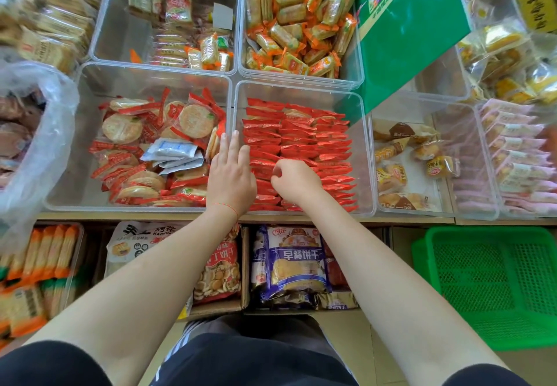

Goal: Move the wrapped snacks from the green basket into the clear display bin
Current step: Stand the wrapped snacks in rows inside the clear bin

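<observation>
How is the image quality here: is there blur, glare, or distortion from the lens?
Head view: lighting is even and soft, with no hard shadows. The wide lens bends the shelf edge and stretches the forearms. The left hand, right hand and red snacks are sharp; the plastic bag and far corners look soft. Faint glare sits on the clear bin walls.

Both hands reach into a clear bin [366,156] packed with neat rows of red wrapped snacks [313,144]. The left hand [230,176] lies flat with straight fingers along the bin's left wall. The right hand [297,182] curls its fingers onto the snacks. A green basket [494,283] sits lower right, below the shelf.
</observation>
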Demonstrator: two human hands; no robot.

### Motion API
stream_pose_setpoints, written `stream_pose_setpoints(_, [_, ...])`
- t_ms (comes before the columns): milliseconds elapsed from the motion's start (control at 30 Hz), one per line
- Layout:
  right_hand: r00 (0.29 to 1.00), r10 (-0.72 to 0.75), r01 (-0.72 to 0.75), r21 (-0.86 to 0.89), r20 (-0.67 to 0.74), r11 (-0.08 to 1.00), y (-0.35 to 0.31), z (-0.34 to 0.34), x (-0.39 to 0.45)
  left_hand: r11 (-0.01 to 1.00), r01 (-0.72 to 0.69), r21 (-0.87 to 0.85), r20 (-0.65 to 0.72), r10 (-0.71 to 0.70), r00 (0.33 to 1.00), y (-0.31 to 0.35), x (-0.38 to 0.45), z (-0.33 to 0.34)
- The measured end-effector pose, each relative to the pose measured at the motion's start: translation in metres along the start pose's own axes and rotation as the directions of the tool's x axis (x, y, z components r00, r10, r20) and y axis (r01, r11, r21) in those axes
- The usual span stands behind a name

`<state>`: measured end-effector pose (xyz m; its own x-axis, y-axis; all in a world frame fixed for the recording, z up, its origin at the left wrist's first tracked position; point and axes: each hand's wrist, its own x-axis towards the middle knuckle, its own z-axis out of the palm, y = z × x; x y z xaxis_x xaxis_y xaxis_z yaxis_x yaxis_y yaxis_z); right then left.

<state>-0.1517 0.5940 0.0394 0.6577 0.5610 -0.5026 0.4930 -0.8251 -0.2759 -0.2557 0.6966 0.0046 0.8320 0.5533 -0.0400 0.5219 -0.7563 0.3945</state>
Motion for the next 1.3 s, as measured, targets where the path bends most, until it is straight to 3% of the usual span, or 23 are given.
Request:
stream_pose_setpoints(67, [0.993, 0.019, -0.02, -0.009, -0.115, 1.0, -0.009, 0.006, 0.001, 1.0, 0.005, -0.004, -0.002, -0.005, 1.0, 0.0, 0.0, 0.0])
stream_pose_setpoints(200, [0.996, -0.089, 0.089, 0.1, -0.01, 0.991, -0.023, 0.033, 0.003, 1.0, -0.001, -0.003, 0.005, 0.001, 1.0, -0.001, 0.001, 0.0])
stream_pose_setpoints(267, [0.994, -0.096, 0.102, 0.125, -0.054, 0.987, -0.02, 0.036, 0.006, 1.0, -0.002, -0.013, 0.004, 0.002, 1.0, -0.001, 0.001, 0.0])
stream_pose_setpoints(367, [0.976, -0.111, 0.114, 0.005, -0.189, 0.993, -0.01, 0.036, 0.012, 0.999, -0.002, -0.051, -0.016, 0.002, 1.0, -0.001, 0.0, -0.001])
stream_pose_setpoints(533, [0.9, -0.352, 0.297, -0.228, -0.258, 0.927, -0.023, 0.038, 0.015, 0.993, -0.012, -0.114, -0.037, 0.008, 0.999, -0.003, 0.002, 0.001])
stream_pose_setpoints(633, [0.869, -0.387, 0.326, -0.231, -0.309, 0.917, -0.025, 0.04, 0.017, 0.997, -0.024, -0.068, -0.011, 0.023, 1.0, -0.004, 0.003, 0.001])
stream_pose_setpoints(767, [0.846, -0.39, 0.378, -0.108, -0.363, 0.92, -0.013, 0.038, 0.014, 0.999, -0.04, 0.035, 0.004, 0.04, 0.999, -0.005, 0.002, 0.0])
stream_pose_setpoints(900, [0.852, -0.394, 0.386, -0.094, -0.346, 0.918, -0.008, 0.036, 0.009, 0.998, -0.057, 0.036, -0.029, 0.058, 0.998, -0.006, 0.002, 0.003])
stream_pose_setpoints(1067, [0.874, -0.38, 0.325, -0.219, -0.302, 0.92, 0.006, 0.03, 0.009, 0.992, -0.05, 0.117, -0.013, 0.052, 0.999, -0.006, 0.003, 0.006])
stream_pose_setpoints(1233, [0.893, -0.321, 0.24, -0.27, -0.315, 0.932, 0.031, 0.025, 0.008, 0.982, -0.036, 0.183, 0.016, 0.034, 0.999, -0.004, 0.003, 0.004])
stream_pose_setpoints(1300, [0.871, -0.331, 0.249, -0.253, -0.364, 0.935, 0.03, 0.026, 0.007, 0.981, -0.039, 0.189, 0.019, 0.036, 0.999, -0.004, 0.003, 0.003])
